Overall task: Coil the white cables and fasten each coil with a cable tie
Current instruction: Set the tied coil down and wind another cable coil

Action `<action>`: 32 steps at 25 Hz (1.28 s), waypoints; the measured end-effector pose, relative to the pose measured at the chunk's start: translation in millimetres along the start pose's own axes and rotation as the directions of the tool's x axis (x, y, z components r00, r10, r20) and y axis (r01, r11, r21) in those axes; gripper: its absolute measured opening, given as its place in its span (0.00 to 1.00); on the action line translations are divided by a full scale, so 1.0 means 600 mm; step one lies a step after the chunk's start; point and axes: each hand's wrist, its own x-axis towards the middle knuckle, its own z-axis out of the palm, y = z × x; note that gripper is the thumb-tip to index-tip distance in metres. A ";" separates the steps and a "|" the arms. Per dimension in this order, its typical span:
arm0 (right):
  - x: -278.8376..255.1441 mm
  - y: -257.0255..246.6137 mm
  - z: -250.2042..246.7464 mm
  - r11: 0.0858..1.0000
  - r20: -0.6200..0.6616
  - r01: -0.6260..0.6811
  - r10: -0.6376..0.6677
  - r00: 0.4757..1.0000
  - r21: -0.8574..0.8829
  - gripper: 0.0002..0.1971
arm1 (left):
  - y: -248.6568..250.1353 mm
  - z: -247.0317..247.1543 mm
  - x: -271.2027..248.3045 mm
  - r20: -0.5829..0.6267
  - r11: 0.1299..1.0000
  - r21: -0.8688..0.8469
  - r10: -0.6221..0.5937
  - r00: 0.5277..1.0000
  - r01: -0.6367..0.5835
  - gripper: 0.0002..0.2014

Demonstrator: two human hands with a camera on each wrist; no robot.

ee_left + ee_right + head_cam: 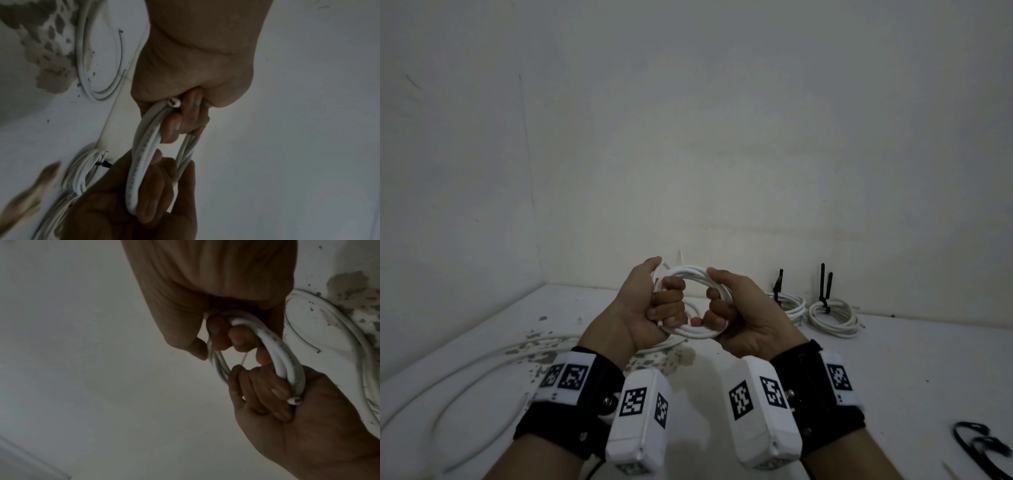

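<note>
Both hands grip the coil [693,301] above the desk [893,363]: left hand [650,305] curled round one side, right hand [732,310] round the other, probably keeping loops bundled until a tie [977,445] goes on. Two tied coils [834,317] lie behind.

White walls [722,137] meet in a corner [530,171] at upper left. White tabletop [893,359], paint chipped in grey patches [541,346]. Dim light.
</note>
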 end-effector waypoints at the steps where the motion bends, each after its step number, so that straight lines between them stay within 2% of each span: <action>1: 0.002 0.000 -0.002 1.000 0.001 0.003 -0.003 1.000 -0.007 0.23 | -0.001 0.000 0.001 0.001 1.000 0.028 -0.006 1.000 0.006 0.30; 10: -0.009 -0.012 -0.012 0.998 0.036 -0.058 0.058 0.998 0.012 0.22 | -0.006 0.003 -0.001 0.002 0.979 0.200 -0.033 0.999 0.032 0.29; 19: -0.008 -0.024 -0.018 0.994 0.024 -0.015 0.013 1.000 0.107 0.18 | -0.019 0.013 -0.005 0.057 0.983 0.181 -0.053 0.997 0.042 0.26; 22: -0.002 -0.018 -0.018 0.999 0.022 0.051 -0.052 0.998 0.019 0.19 | -0.016 0.010 -0.001 0.094 0.993 0.109 -0.055 0.994 0.045 0.25; 25: 0.003 -0.005 -0.013 0.991 0.001 0.112 -0.112 0.994 -0.075 0.18 | -0.012 0.003 0.003 0.047 0.996 0.081 -0.032 0.998 0.028 0.27; 30: -0.004 -0.001 -0.022 0.991 0.072 0.050 -0.042 0.997 -0.121 0.19 | -0.009 -0.002 0.002 0.011 0.984 0.179 -0.014 1.000 0.012 0.29; 32: 0.000 -0.005 -0.034 0.977 -0.008 0.104 -0.108 0.994 -0.185 0.17 | -0.010 0.007 -0.001 0.015 0.972 0.233 -0.012 1.000 0.008 0.29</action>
